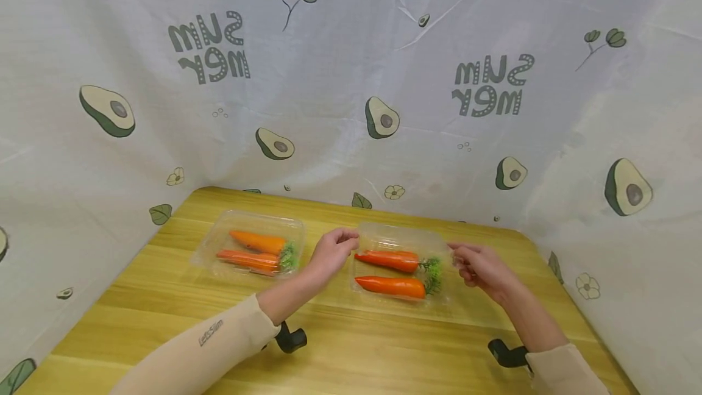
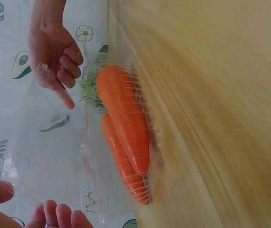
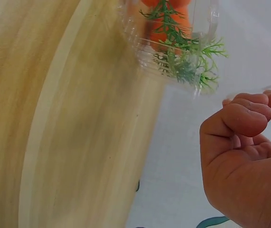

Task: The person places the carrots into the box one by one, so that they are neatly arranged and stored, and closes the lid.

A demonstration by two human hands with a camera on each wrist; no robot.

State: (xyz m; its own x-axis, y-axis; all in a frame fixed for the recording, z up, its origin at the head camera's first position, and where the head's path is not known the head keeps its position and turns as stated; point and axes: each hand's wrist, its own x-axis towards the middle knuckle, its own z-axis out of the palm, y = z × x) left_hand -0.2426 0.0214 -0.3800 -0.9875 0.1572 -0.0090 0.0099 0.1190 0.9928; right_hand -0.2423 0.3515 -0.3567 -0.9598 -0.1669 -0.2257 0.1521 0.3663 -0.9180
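Note:
A clear plastic clamshell box (image 2: 93, 164) stands on the table with its lid (image 1: 397, 235) raised. Inside lie two orange carrots (image 1: 390, 286) with feathery green tops (image 1: 433, 274), tips to the left. My left hand (image 1: 336, 249) pinches the lid's left corner between thumb and fingers. At the opposite corner my right hand (image 1: 484, 268) grips the lid's edge, its fingers curled in the right wrist view. The lid stands tilted up from the base, apart from its front rim.
Left of my left hand sits another clear plastic box (image 1: 258, 217) with two carrots (image 1: 258, 241) in it. Both rest on a yellow wood-grain table (image 1: 356, 349). A white curtain (image 1: 340, 78) with avocado prints hangs behind and at the sides. Black wrist mounts (image 1: 290, 340) are on both forearms.

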